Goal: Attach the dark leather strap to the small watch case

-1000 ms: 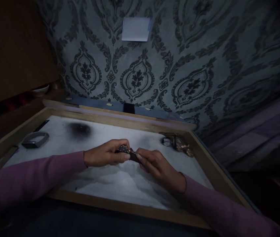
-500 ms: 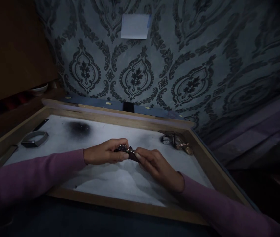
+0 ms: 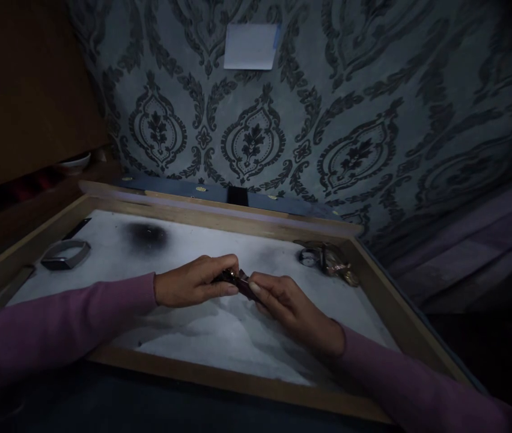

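Over the middle of the tray, both hands hold what looks like a wristwatch [image 3: 247, 288] with a dark brown strap. My left hand [image 3: 197, 279] is closed, thumb and fingers pinching its shiny end, which the fingers partly cover. From the other side my right hand [image 3: 287, 307] is closed on the dark strap end, thumb on top. Shadow hides the finer parts between the fingertips. The shallow wooden tray [image 3: 220, 376] has a white lining, and the watch is held above it.
A grey band-style watch [image 3: 65, 255] lies at the tray's left, near a dark flat strip [image 3: 78, 228]. Several watches [image 3: 328, 261] are heaped at the right. Patterned wallpaper [image 3: 253, 141] with a white paper [image 3: 251, 47] rises behind.
My right thumb and fingers have shifted slightly on the strap, and a thin bright line beside the thumb no longer shows. My left hand keeps its pinch. The view has moved a little.
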Tool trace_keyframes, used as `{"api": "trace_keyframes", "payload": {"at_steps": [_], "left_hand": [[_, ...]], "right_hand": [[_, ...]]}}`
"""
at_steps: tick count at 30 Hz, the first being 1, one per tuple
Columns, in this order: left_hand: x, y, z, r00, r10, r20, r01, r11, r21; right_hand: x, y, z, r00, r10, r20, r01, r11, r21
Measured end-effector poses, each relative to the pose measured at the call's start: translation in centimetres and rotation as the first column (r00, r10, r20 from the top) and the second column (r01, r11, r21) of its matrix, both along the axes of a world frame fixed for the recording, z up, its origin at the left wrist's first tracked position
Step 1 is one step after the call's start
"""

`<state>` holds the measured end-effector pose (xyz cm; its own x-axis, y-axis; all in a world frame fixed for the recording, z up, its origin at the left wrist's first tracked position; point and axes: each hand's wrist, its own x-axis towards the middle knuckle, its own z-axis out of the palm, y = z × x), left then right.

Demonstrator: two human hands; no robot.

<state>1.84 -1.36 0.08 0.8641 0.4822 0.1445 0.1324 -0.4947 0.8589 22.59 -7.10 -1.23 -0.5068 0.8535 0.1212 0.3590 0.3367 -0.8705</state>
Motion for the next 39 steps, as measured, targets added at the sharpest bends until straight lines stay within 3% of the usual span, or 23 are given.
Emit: {"api": "trace_keyframes", "payload": {"at_steps": [3, 6, 10, 13, 20, 24, 27, 34, 39], "left_hand": [[0.1, -0.1, -0.1, 0.999, -0.035, 0.032, 0.042, 0.972, -0.233], [0.2, -0.2, -0.5, 0.993, -0.08, 0.084, 0.112, 0.859, -0.5], [0.3, -0.1, -0.8, 0.987, -0.09, 0.129, 0.153, 0.752, -0.641], [0.3, 0.0, -0.8, 0.986, -0.094, 0.14, 0.164, 0.727, -0.667], [0.3, 0.1, -0.6, 0.993, -0.053, 0.106, 0.103, 0.833, -0.544], [0.5, 0.1, -0.4, 0.999, 0.01, 0.04, 0.014, 0.838, -0.545], [0.7, 0.3, -0.4, 0.998, 0.052, 0.034, -0.021, 0.8, -0.6], [0.4, 0.8, -1.1, 0.994, 0.066, 0.09, 0.031, 0.612, -0.79], [0.4, 0.7, -1.0, 0.997, 0.043, 0.065, 0.03, 0.561, -0.828]], "right_hand": [[0.4, 0.0, 0.1, 0.989, 0.009, 0.146, -0.034, 0.985, 0.17], [0.6, -0.1, 0.1, 0.975, 0.006, 0.221, -0.064, 0.965, 0.254], [0.6, -0.2, 0.1, 0.969, 0.011, 0.246, -0.092, 0.943, 0.32], [0.6, -0.2, 0.2, 0.971, 0.013, 0.237, -0.095, 0.937, 0.337], [0.9, 0.0, -0.1, 0.958, -0.055, 0.283, -0.054, 0.93, 0.363], [1.2, 0.3, -0.5, 0.937, -0.097, 0.335, -0.06, 0.901, 0.429], [1.4, 0.3, -0.7, 0.931, -0.11, 0.349, -0.079, 0.871, 0.485], [1.3, 0.3, -0.3, 0.918, -0.184, 0.351, -0.072, 0.793, 0.605], [1.1, 0.2, -0.1, 0.9, -0.205, 0.384, -0.131, 0.715, 0.687]]}}
